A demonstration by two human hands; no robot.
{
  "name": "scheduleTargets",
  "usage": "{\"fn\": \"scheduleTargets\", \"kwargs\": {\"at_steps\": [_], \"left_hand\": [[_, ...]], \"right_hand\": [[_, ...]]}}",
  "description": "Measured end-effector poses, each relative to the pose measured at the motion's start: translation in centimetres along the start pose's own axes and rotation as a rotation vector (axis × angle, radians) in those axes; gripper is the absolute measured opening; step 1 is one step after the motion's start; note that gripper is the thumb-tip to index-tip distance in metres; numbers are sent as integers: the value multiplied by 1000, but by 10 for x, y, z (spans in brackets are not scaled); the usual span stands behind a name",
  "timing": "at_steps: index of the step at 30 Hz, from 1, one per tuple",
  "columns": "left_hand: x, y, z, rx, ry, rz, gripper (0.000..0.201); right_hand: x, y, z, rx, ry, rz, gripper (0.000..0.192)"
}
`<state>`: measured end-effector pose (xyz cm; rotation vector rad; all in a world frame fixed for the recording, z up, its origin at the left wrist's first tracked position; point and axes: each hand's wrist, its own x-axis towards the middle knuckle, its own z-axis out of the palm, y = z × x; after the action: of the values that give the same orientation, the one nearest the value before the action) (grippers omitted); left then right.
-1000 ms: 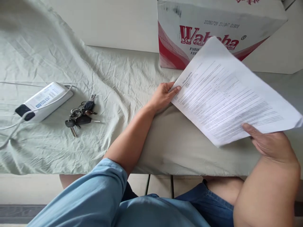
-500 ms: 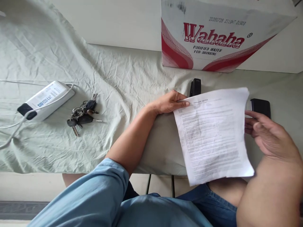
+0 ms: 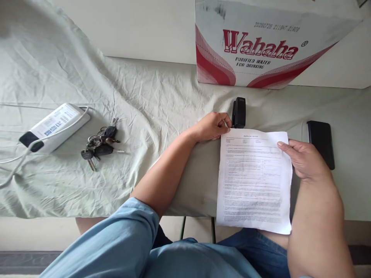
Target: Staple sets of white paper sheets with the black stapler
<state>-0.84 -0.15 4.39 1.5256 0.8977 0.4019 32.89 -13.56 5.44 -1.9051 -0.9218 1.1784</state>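
A printed sheet of paper [image 3: 253, 181], headed "Overleaf Notes", is held flat between both hands at the table's front edge; its lower end hangs over my lap. My left hand [image 3: 213, 125] pinches the upper left corner, fingers curled. On the right side, near the top corner, my right hand [image 3: 304, 156] grips the edge with the thumb on top and the fingers behind, out of sight. Just beyond the paper's top edge stands a black stapler [image 3: 239, 112], close to my left fingertips. Whether there is one sheet or a stack, I cannot tell.
A black phone-like slab [image 3: 320, 143] lies right of my right hand. At the back stands a large Wahaha water carton [image 3: 261, 50]. Further left are a bunch of keys [image 3: 101, 146] and a white box-shaped device [image 3: 55, 125] with a cable, on a wrinkled green cloth [image 3: 162, 88].
My right hand has closed on the paper's right edge, where it was loose before. The paper has straightened and shifted slightly left and down, uncovering more of the stapler.
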Motion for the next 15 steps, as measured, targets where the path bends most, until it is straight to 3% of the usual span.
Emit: {"fn": "scheduleTargets", "kwargs": {"at_steps": [3, 6, 11, 15], "left_hand": [[4, 2, 8, 32, 106, -35, 32], [9, -2, 14, 84, 201, -10, 35], [15, -19, 15, 50, 285, 162, 26], [19, -31, 11, 149, 357, 422, 54]], "right_hand": [[1, -5, 4, -17, 14, 89, 53], [4, -7, 5, -22, 26, 88, 51], [8, -7, 0, -24, 68, 52, 50], [9, -2, -3, -27, 74, 19, 50]]}}
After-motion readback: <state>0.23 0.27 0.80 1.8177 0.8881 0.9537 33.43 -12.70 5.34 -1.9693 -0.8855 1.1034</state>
